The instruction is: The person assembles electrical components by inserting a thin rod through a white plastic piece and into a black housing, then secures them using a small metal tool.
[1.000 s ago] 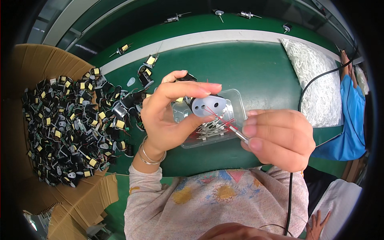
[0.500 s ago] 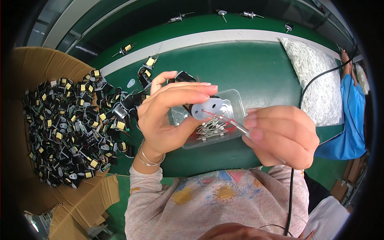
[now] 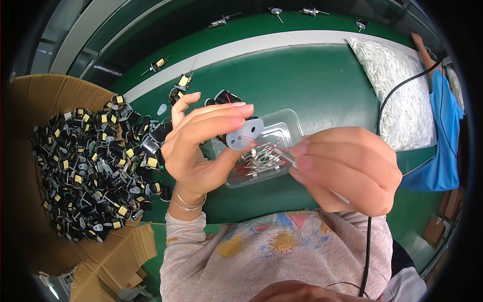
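Observation:
My left hand (image 3: 201,146) grips a small black electrical part with a pale grey oval faceplate (image 3: 245,134) and thin red wires, held over the green table. My right hand (image 3: 347,168) pinches a thin metal tool (image 3: 289,157) whose tip points at the faceplate. Right under both hands sits a clear plastic tray (image 3: 289,132) holding several small white-sleeved pins (image 3: 261,162).
A cardboard box (image 3: 55,95) at the left is heaped with several black parts with yellow tags (image 3: 95,166). A bag of white pieces (image 3: 402,85) lies far right beside a person in blue (image 3: 445,126). A black cable (image 3: 397,90) runs down the right. Small metal parts lie along the belt's far edge.
Both hands have stayed nearly in place; the part in my left hand has tilted slightly and the tool tip sits closer to the faceplate.

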Motion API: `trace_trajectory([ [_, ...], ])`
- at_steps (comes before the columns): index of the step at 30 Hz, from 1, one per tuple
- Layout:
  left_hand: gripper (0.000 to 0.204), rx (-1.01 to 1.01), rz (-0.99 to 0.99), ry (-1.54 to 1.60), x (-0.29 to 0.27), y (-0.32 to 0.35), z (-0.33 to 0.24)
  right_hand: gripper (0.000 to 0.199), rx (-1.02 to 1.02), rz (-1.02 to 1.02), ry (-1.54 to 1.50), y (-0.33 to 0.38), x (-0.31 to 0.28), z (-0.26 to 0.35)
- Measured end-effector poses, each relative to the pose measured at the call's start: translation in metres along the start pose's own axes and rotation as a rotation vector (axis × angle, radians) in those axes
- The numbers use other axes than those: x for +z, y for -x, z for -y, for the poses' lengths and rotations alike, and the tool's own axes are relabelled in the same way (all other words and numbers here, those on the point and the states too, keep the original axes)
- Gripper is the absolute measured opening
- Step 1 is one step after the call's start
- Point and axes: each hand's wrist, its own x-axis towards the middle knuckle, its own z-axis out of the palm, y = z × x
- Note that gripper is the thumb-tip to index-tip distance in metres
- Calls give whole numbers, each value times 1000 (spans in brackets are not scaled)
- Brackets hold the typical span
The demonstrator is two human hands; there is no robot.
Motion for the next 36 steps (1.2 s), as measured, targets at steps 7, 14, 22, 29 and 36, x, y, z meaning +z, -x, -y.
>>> trace_trajectory([
  [7,28,23,-7,-61,1,1,2,25,-14,-32,-12,2,6,-4],
  [14,30,27,-3,-64,1,0,0,25,-33,-65,-9,3,5,-4],
  [22,34,41,14,-33,0,1,2,26,38,-47,-47,2,3,-3],
  [29,34,45,18,-19,0,1,2,28,154,-172,-61,2,12,7],
  [36,31,75,19,-71,-1,1,1,14,34,-105,10,6,10,4],
])
